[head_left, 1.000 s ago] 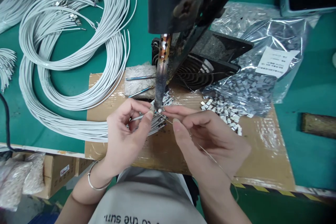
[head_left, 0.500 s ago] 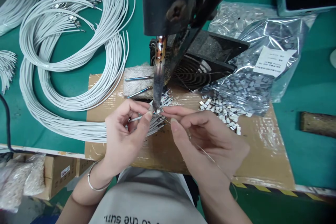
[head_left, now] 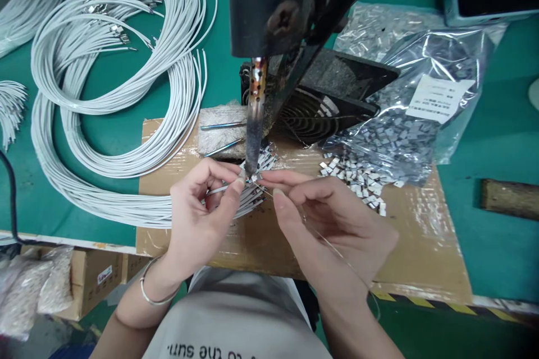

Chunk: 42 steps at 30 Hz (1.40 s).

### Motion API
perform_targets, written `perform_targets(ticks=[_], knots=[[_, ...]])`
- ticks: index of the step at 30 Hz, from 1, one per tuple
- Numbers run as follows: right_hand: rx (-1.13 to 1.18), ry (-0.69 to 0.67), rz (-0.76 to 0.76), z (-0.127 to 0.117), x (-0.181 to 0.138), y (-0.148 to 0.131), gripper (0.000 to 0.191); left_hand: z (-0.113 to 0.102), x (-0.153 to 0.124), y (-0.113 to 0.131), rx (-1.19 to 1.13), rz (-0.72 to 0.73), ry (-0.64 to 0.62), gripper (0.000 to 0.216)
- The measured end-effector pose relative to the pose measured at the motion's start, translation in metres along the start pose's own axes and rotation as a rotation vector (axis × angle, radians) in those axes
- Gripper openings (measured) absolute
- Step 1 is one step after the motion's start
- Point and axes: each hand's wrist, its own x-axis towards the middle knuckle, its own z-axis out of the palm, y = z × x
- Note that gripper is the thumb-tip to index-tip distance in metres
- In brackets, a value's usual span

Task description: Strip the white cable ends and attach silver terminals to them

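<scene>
My left hand [head_left: 201, 210] pinches the end of a white cable [head_left: 219, 189] and holds its metal tip up to the point of a fixed soldering iron [head_left: 254, 123]. My right hand [head_left: 332, 219] pinches a thin solder wire [head_left: 332, 245] and brings its end to the same spot, right under the iron's tip. The wire trails back over my right wrist. Several more white cable ends [head_left: 256, 193] lie fanned on the cardboard [head_left: 421, 235] beneath my fingers.
Loops of white cables [head_left: 118, 84] cover the green table on the left. A small black fan [head_left: 320, 106] sits behind the iron. An open plastic bag of small metal shells [head_left: 404, 129] spills onto the cardboard at right. Cardboard boxes and bags [head_left: 50, 286] stand below the table's edge.
Almost nothing differs: both hands stay pinched at the iron's tip, and the view has shifted slightly.
</scene>
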Motion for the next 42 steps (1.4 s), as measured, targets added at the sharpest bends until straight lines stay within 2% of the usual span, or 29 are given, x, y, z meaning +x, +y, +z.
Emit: perform_targets(ticks=[42], knots=[[-0.048, 0.014, -0.024, -0.0012, -0.0023, 0.0006, 0.020, 0.0007, -0.0002, -0.0003, -0.012, 0.012, -0.009, 0.013]])
